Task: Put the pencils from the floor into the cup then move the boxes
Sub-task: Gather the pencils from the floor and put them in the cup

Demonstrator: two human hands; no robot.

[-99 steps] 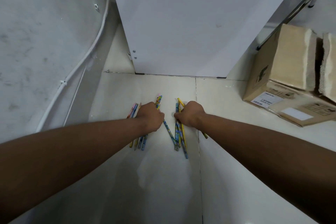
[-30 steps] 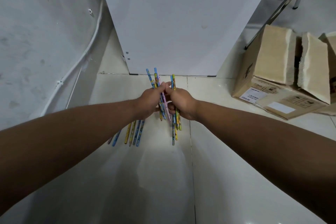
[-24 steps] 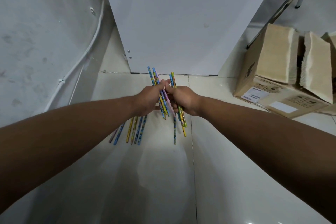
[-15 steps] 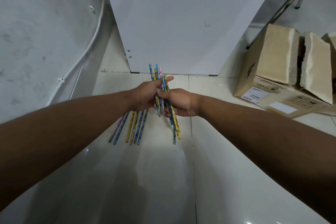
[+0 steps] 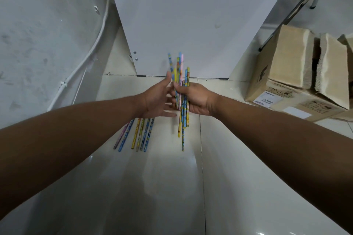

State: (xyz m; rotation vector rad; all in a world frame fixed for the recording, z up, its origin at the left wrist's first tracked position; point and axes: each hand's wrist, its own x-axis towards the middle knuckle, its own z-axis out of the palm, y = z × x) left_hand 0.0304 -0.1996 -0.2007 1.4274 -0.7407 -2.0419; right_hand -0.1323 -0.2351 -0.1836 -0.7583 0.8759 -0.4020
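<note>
My right hand (image 5: 196, 99): fingers closed around a bundle of pencils (image 5: 180, 74), held upright above the floor (image 5: 172, 187)
My left hand (image 5: 158, 99): fingers spread open, palm beside the bundle
Loose pencils (image 5: 136, 133): six lying side by side on the floor, below my left hand
Boxes (image 5: 301, 74): cardboard, on the floor at the right, well apart from my hands

Soft, fairly dim indoor light leaves the glossy floor (image 5: 238, 187) pale, with small glare specks near the bottom right edge and a faint sheen by the cardboard box (image 5: 298, 82). A broad, blurry shadow falls on the tiles between the forearms. The wide lens bends the wall (image 5: 38, 34) and cable (image 5: 80, 65) at the left edge, and the held pencils (image 5: 180, 86) look slightly motion-blurred.
</note>
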